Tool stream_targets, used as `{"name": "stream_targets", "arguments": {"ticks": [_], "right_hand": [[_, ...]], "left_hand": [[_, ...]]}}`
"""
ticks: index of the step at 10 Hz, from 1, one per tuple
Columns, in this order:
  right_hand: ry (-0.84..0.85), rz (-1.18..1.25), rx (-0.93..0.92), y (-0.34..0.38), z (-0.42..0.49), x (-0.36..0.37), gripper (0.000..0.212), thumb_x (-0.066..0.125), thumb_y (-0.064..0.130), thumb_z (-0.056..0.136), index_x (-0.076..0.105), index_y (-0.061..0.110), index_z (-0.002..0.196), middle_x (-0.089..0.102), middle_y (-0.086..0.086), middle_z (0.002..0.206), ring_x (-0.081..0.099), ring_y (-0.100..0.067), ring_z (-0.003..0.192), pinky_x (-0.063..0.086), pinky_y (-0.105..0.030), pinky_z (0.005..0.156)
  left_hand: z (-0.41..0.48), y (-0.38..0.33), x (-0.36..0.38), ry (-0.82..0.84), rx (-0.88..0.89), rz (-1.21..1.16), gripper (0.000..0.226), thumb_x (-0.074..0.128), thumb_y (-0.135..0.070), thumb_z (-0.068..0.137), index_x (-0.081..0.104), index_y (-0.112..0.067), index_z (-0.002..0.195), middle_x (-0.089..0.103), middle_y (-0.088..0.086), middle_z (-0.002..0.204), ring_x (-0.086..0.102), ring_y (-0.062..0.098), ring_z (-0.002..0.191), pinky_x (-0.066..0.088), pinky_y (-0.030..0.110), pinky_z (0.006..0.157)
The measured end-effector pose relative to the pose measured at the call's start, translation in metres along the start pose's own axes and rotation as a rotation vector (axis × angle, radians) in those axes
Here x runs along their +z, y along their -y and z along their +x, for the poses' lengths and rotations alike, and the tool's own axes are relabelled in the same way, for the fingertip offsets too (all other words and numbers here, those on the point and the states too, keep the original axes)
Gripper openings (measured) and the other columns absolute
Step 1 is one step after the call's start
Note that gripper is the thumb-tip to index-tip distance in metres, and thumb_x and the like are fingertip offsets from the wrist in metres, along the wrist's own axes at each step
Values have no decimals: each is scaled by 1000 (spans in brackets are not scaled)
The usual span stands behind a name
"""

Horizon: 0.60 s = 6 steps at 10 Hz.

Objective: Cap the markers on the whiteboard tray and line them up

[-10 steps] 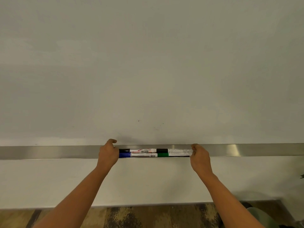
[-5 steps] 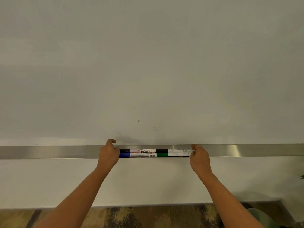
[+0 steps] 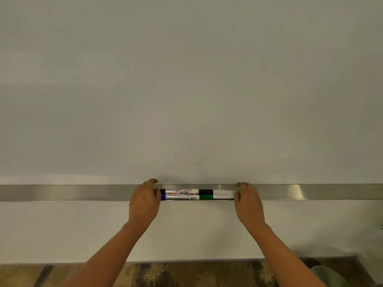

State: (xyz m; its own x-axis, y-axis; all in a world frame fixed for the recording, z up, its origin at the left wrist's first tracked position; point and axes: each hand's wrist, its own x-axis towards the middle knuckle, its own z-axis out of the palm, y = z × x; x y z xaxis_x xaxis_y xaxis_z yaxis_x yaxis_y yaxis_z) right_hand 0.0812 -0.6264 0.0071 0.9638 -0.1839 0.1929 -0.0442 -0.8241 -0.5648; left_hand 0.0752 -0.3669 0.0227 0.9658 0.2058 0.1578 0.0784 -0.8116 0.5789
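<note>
Your left hand (image 3: 145,200) and right hand (image 3: 247,201), loosely cupped, bracket the capped markers (image 3: 198,194) on the tray (image 3: 72,192); next, square their ends gently.

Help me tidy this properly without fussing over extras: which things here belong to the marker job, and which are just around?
Belongs to the job:
- four markers in two rows: black-capped, blue-capped, second black-capped, green-capped
- metal tray
- left hand and right hand at the rows' ends

Just around:
- whiteboard
- patterned floor
- grey-green object, bottom right
</note>
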Motion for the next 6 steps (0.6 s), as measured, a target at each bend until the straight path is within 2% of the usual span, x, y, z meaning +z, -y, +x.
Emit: {"name": "stream_targets", "arguments": {"ticks": [1,2,3,4,5,6], "right_hand": [[30,-96,-89,4,-5,6,32,45,13,93,49,1,122,55,-19,126,48,-32,117,39,-41,101],[112,-209,-143,6,-10,17,44,39,30,96,34,11,135,37,-11,146,31,-25,135,20,-41,115],[151,-255,-164,6,-14,25,49,32,38,96,23,17,140,24,-6,153,18,-20,142,10,-41,118],[173,-296,-176,7,-20,31,57,18,50,94,16,21,142,17,-4,155,10,-20,144,2,-43,118],[159,-295,-207,13,-21,32,79,-11,64,80,13,21,142,15,-4,155,8,-21,144,-2,-43,116],[149,-289,-257,29,-24,32,86,-16,67,72,11,23,142,12,-4,156,5,-21,144,-4,-46,115]], "left_hand": [[-9,-1,10,16,122,60,36,46,-18,91,49,-7,125,55,16,130,49,30,120,41,42,99],[-17,-3,24,138,221,191,52,26,-40,95,31,-13,139,31,7,151,24,20,141,19,37,116],[-21,-2,29,193,258,265,84,-10,-61,79,19,-15,142,20,4,155,13,18,144,10,35,119],[-25,2,32,246,268,321,118,-38,-71,50,9,-17,144,9,3,157,4,17,145,3,33,118],[-26,3,31,217,283,294,113,-36,-71,53,5,-18,144,4,4,157,-2,19,144,-2,33,117],[-20,-2,17,125,309,294,89,-22,-66,69,0,-21,143,-1,2,156,-14,18,141,-7,32,115]]}}
